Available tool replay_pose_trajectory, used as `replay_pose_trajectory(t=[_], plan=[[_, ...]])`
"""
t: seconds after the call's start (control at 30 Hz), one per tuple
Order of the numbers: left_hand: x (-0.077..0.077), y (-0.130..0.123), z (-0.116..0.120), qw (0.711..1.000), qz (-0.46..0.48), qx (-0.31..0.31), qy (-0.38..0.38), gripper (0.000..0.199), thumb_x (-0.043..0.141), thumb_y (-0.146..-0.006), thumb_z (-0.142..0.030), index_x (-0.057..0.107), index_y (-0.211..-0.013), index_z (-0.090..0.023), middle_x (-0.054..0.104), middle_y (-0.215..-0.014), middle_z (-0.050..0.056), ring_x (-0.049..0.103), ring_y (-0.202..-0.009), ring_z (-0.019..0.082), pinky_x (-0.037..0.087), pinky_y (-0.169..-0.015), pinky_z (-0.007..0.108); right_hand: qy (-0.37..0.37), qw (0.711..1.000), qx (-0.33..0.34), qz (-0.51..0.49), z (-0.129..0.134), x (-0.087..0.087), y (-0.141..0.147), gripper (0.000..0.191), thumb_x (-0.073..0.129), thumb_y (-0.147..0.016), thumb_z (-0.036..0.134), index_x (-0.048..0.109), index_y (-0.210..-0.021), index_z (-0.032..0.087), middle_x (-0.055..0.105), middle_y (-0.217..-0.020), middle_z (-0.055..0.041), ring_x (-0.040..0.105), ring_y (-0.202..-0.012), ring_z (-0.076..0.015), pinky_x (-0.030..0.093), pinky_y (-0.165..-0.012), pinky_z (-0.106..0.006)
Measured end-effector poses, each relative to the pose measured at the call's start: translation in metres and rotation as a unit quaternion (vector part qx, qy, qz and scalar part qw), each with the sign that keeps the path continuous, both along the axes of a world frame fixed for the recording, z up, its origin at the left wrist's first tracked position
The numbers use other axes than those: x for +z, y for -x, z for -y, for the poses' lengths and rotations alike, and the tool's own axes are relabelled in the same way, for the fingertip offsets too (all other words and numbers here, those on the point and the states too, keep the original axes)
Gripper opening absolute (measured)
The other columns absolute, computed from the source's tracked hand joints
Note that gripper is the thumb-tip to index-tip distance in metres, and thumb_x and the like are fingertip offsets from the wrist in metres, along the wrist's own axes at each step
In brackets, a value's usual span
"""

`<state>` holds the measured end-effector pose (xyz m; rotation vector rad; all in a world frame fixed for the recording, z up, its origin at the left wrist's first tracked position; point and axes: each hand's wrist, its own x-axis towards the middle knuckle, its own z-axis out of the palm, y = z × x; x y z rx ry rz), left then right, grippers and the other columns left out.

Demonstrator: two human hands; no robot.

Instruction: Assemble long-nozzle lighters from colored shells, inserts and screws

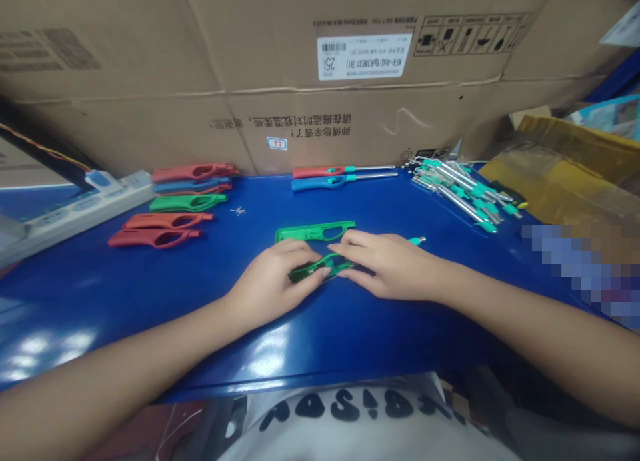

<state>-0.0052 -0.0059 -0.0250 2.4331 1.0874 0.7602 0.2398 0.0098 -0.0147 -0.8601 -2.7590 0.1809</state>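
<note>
My left hand (273,278) is closed around the rear of an open green lighter shell (313,269), its thumb along the near edge. From the other side, my right hand (383,264) pinches the front of that shell; small parts inside it are too blurred to tell. Just beyond lies a second green half shell (300,233), flat on the table, with a loop-shaped trigger opening. A teal end piece with a metal tip (419,241) pokes out behind my right hand; its other end is hidden.
The blue table (210,341) carries red, blue and green lighter handles (165,238) at left, beside tiny metal pieces (239,211). Two lighters with rods (325,182) lie at the back. Metal tubes with teal collars (465,191) are piled at right. A cardboard box (175,128) walls the back; a power strip (85,211) stands left.
</note>
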Motion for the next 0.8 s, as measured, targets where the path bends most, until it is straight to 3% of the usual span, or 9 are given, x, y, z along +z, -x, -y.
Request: replay_pose_trajectory(t=[0.3, 0.57, 0.8], plan=[[0.004, 0.001, 0.001, 0.991, -0.118, -0.025, -0.062, 0.036, 0.046, -0.103, -0.03, 0.065, -0.131, -0.017, 0.065, -0.107, 0.011, 0.061, -0.098, 0.025, 0.052, -0.089, 0.041, 0.005, 0.996, -0.064, 0.055, 0.004, 0.008, 0.003, 0.042, 0.048, -0.103, 0.037, 0.059, -0.135, 0.013, 0.066, -0.115, -0.0124, 0.068, -0.091, -0.0246, 0.052, -0.067, -0.035], [0.005, 0.005, 0.0, 0.987, -0.127, -0.035, -0.093, 0.038, 0.049, -0.101, -0.026, 0.063, -0.135, -0.014, 0.066, -0.118, 0.014, 0.061, -0.107, 0.029, 0.051, -0.095, 0.046, -0.025, 0.99, -0.11, 0.087, 0.001, 0.011, -0.002, 0.044, 0.043, -0.104, 0.045, 0.066, -0.127, 0.015, 0.063, -0.108, -0.0106, 0.062, -0.074, -0.0187, 0.04, -0.059, -0.031], [0.007, 0.01, 0.001, 0.988, -0.135, -0.04, -0.065, 0.039, 0.049, -0.102, -0.028, 0.061, -0.137, -0.018, 0.062, -0.125, 0.013, 0.057, -0.116, 0.029, 0.048, -0.101, 0.047, -0.056, 0.986, -0.158, 0.017, -0.007, 0.009, -0.006, 0.043, 0.049, -0.1, 0.05, 0.067, -0.125, 0.02, 0.065, -0.108, -0.0068, 0.061, -0.072, -0.0164, 0.04, -0.06, -0.029]])
